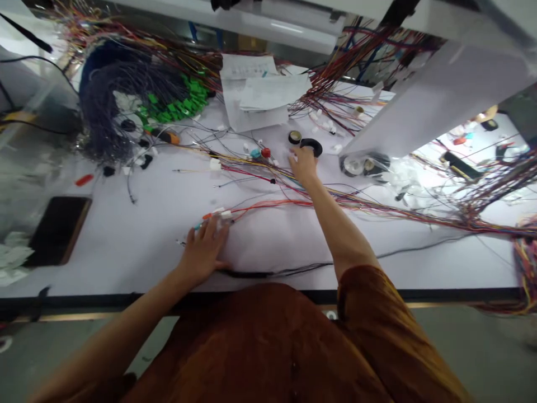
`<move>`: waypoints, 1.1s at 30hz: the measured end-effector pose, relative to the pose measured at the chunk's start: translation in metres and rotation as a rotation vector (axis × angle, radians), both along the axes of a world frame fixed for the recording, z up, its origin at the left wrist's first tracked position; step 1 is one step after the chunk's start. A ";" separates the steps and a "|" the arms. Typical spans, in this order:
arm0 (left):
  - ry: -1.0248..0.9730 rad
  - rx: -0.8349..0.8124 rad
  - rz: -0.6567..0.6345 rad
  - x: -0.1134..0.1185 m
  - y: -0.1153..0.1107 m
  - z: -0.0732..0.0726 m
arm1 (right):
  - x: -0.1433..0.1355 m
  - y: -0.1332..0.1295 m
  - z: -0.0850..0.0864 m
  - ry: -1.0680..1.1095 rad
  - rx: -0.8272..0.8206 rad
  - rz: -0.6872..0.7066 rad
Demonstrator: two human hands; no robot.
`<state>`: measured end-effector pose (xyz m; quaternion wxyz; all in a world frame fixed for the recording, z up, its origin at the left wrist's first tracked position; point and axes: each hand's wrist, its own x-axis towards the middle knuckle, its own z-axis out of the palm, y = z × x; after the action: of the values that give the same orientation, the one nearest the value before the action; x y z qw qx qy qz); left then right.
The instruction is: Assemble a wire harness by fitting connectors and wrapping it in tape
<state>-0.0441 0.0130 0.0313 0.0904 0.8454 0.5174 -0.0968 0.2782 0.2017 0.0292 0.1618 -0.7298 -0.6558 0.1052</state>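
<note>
My left hand [204, 252] lies on the white table, fingers spread, its tips over small white, orange and blue connectors [226, 214] at the end of orange-red wires [268, 204]. Its thumb is by a black sleeved cable [251, 275] near the front edge. Farther off, my right hand [305, 165] reaches over the wire bundle to a black tape roll [315, 146]. Its fingers are apart and touch or overlap the roll's near side; no grip shows. A smaller tape roll [295, 136] stands just left of it. Red and blue connectors [265, 152] lie nearby.
A phone [59, 230] lies at the left. Behind it are a dark wire coil with green connectors [180, 103] and an orange-handled tool [170, 137]. Papers [268, 95] lie at the back. A white slanted post [423, 106] rises at the right, with wire bundles beyond.
</note>
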 end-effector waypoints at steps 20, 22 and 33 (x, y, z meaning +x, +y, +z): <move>-0.432 -0.274 -0.469 0.013 -0.045 -0.020 | -0.068 -0.055 -0.014 -0.053 0.031 0.229; -0.473 -0.273 -0.481 0.010 -0.046 -0.021 | -0.052 -0.075 -0.013 -0.056 0.075 0.214; -0.528 -0.007 -0.391 0.060 0.041 -0.007 | 0.023 -0.208 -0.018 0.104 -0.093 0.352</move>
<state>0.0158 0.0537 0.0244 0.2042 0.9244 0.3035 0.1083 0.3012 -0.0059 0.0109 0.1409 -0.6041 -0.7585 0.1996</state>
